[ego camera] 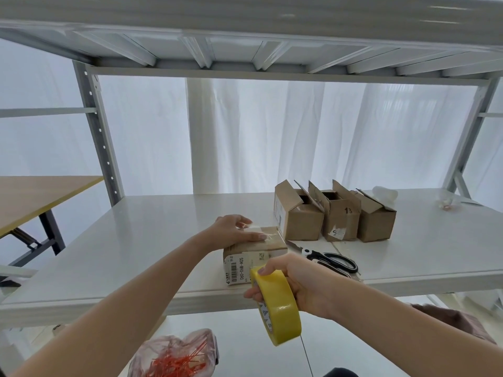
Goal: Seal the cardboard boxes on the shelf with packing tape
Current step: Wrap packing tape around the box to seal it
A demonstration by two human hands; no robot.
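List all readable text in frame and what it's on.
"060-068-A05": white label on the closed box.
"13": handwritten on the middle open box.
Unreadable: small print beside the barcode, stickers on the left open box and middle box, marks inside the tape roll.

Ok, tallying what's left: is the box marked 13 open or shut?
Open. The box marked 13 has its top flaps standing up, dark interior showing between them.
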